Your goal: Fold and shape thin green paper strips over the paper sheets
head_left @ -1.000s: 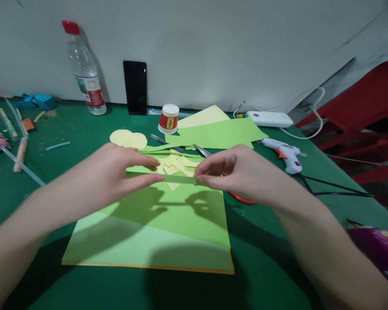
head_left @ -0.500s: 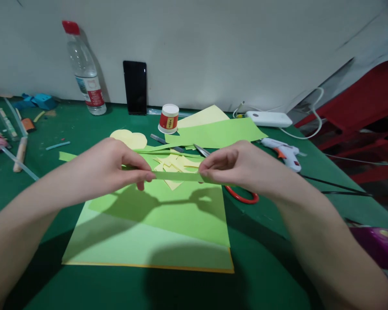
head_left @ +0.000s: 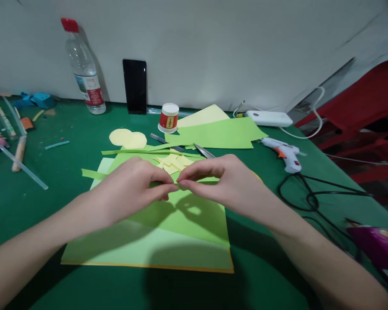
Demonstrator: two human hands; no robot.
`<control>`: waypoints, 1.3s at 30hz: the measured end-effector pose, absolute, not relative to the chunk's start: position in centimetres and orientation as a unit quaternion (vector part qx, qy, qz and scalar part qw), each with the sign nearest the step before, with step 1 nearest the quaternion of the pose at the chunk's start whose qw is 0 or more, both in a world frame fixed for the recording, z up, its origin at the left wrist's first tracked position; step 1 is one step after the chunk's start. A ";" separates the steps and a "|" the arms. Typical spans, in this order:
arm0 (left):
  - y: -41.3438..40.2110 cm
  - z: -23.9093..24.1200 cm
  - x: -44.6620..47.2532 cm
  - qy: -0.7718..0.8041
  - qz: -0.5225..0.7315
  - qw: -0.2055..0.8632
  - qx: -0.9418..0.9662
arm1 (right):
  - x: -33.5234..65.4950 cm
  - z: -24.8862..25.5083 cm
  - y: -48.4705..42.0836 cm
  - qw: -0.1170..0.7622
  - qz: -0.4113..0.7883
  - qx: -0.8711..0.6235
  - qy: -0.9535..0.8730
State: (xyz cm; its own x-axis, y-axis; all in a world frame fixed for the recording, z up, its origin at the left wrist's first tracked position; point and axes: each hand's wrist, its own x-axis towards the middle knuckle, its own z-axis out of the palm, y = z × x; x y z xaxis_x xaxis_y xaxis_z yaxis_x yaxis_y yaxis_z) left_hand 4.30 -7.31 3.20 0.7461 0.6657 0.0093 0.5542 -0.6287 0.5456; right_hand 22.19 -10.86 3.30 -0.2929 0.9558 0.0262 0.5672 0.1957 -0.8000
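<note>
1. Strip (head_left: 92, 174): a thin green paper strip, pinched by both my hands above the green sheets (head_left: 187, 224) at mid-table; its free end sticks out to the left.
2. Left of it all I see glue sticks (head_left: 22, 165) on the mat and a bottle (head_left: 84, 69) by the wall.
3. Left hand (head_left: 132, 189): thumb and fingers closed on the strip.
4. Right hand (head_left: 223, 183): fingertips closed on the strip too, touching the left hand's fingertips.
5. Behind the hands lie yellow scraps (head_left: 174, 162) and a small jar (head_left: 168, 117).
6. Right of them I see a glue gun (head_left: 283, 153) near its black cord (head_left: 310, 198).
</note>
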 end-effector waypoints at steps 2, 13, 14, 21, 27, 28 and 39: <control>-7.9 2.9 4.7 0.339 0.128 0.258 0.896 | 22.2 3.3 -11.0 0.277 0.350 -0.523 -0.726; -8.9 3.6 4.3 0.317 0.194 0.172 0.912 | 24.2 4.2 -10.4 0.232 0.345 -0.531 -0.738; -8.8 3.8 4.2 0.320 0.201 0.161 0.912 | 24.8 4.2 -10.1 0.233 0.351 -0.532 -0.735; -7.8 4.4 3.1 0.351 0.192 0.085 0.913 | 27.4 4.4 -9.2 0.232 0.374 -0.551 -0.708; -8.2 1.7 4.8 0.273 0.206 -0.020 0.940 | 24.6 3.9 -10.4 0.215 0.306 -0.498 -0.782; -8.3 1.3 5.1 0.256 0.209 -0.020 0.944 | 24.1 3.7 -10.6 0.216 0.295 -0.486 -0.794; -8.4 1.0 5.0 0.252 0.242 -0.166 0.922 | 25.0 3.9 -9.8 0.231 0.248 -0.505 -0.794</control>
